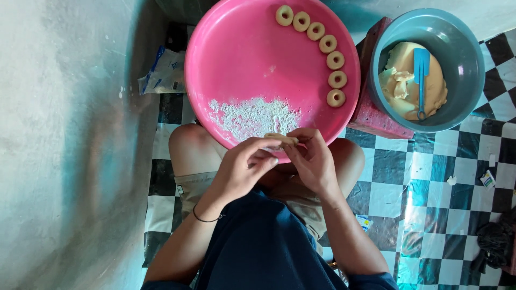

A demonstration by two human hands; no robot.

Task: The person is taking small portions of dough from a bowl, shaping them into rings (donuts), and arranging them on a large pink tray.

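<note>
Pale dough strip (280, 138) sits pinched between our left hand (242, 167) and right hand (313, 161), fingers closed on it, low centre, over the round pink plastic tray (236, 64); shaping, we judge, then joining ends gently.

Above the fingers, a pink tray (236, 48) holds pale rings (328, 43) and white flour (252, 115). Right: grey bowl (467, 59), blue spatula (421, 75). Below: black-and-white checkered floor (430, 215).

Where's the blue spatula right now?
Head view, upper right: the blue spatula lies on the dough inside the grey bowl, right of the pink tray.
</note>
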